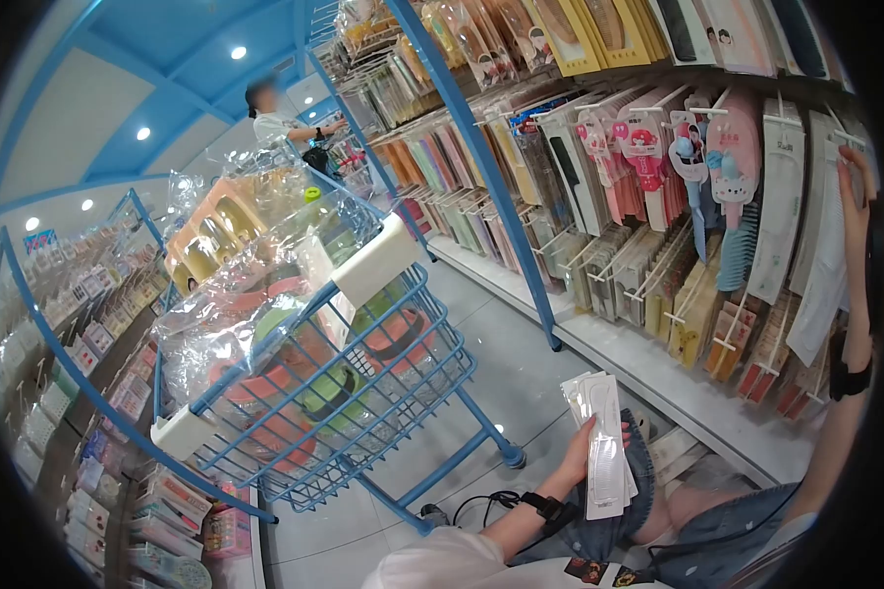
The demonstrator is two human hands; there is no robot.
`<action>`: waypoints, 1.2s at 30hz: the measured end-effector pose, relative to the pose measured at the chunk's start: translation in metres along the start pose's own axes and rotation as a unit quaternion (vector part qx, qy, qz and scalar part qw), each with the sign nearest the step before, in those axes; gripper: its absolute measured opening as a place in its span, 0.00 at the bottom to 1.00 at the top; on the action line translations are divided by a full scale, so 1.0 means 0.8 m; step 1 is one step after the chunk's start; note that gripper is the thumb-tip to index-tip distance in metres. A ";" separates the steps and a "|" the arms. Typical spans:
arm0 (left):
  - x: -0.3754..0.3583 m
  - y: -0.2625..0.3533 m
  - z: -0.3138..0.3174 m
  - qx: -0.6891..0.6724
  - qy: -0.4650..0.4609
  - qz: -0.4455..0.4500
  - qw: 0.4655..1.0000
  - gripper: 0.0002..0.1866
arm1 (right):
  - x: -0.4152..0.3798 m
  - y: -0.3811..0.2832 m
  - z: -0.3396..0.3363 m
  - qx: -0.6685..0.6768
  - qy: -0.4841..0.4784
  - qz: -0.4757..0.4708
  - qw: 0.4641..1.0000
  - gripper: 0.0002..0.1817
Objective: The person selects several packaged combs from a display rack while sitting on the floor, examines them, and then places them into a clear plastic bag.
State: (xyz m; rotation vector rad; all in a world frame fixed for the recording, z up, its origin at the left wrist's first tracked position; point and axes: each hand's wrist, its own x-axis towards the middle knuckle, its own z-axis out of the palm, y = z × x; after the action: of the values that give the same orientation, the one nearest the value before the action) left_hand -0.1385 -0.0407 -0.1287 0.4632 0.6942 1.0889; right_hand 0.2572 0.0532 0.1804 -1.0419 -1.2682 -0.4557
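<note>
My left hand (581, 450) is closed around a small stack of long white packets (607, 471) in clear plastic, held above my lap. What lies inside the packets is hard to make out. Up at the right edge, my right hand (856, 196) reaches to the rack, its fingertips at the top of a long white packet (821, 265) hanging at a slant from a hook. Beside that packet hangs another long white one (779, 201), and left of it are pink and blue combs (733, 162) on cards.
A blue wire cart (363, 393) piled with plastic-wrapped goods stands to the left on the tiled floor (491, 339). A blue rack post (491, 167) and a low white shelf ledge (658, 393) border the right. Stocked shelves (79, 344) line the left; another person (277, 128) stands farther back.
</note>
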 end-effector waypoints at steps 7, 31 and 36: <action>0.004 -0.002 -0.002 0.001 0.003 0.002 1.000 0.30 | 0.001 0.037 0.009 -0.014 0.007 -0.061 0.998 0.16; 0.004 -0.003 -0.002 -0.022 0.013 0.006 1.000 0.26 | -0.165 -0.130 -0.059 -0.077 -0.339 0.020 0.937 0.25; -0.003 -0.005 0.004 0.020 0.056 0.030 0.998 0.23 | -0.202 -0.182 -0.083 0.094 -0.564 0.030 0.820 0.27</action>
State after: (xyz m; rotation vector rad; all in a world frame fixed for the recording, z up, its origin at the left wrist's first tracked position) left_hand -0.1346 -0.0448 -0.1283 0.4614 0.8068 1.1654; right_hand 0.1327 -0.1144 0.0897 -1.1986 -2.2498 0.4497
